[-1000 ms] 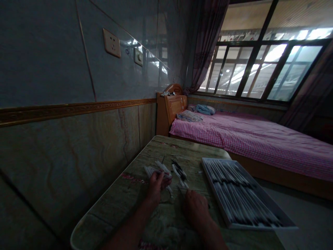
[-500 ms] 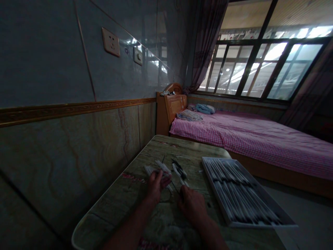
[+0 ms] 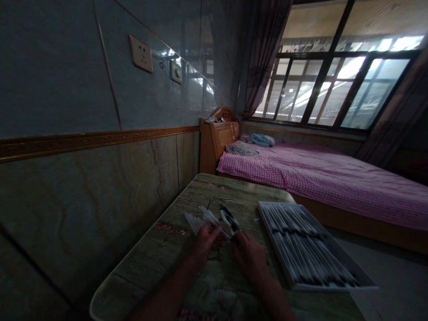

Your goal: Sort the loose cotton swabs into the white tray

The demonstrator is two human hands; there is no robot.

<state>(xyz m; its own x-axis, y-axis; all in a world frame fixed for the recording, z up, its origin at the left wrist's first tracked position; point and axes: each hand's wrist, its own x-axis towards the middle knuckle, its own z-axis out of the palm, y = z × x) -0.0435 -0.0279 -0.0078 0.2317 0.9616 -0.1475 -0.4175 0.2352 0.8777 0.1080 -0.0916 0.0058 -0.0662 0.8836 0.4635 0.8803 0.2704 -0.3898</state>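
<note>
My left hand (image 3: 204, 240) is closed, thumb and fingers pinching one end of a thin white pen-like tube (image 3: 224, 232). My right hand (image 3: 250, 253) is closed around a small dark piece at the tube's other end, mostly covered by its fingers. Just beyond my left hand lies a loose bunch of white tubes (image 3: 195, 221) on the table (image 3: 160, 267). Slender black pieces (image 3: 228, 213) and a few white ones rest beyond my right hand. To the right, a shallow white tray (image 3: 280, 261) holds many white sticks with black ends in two rows.
A tiled wall (image 3: 133, 187) runs along the table's left side. Beyond the table stands a bed (image 3: 301, 171) with a pink checked sheet and a wooden headboard (image 3: 222, 138). A thin dark stick (image 3: 209, 203) lies near the white tubes.
My hands have come closer together, and a white tube now spans between them. The thin dark stick that stuck out from my right hand no longer shows.
</note>
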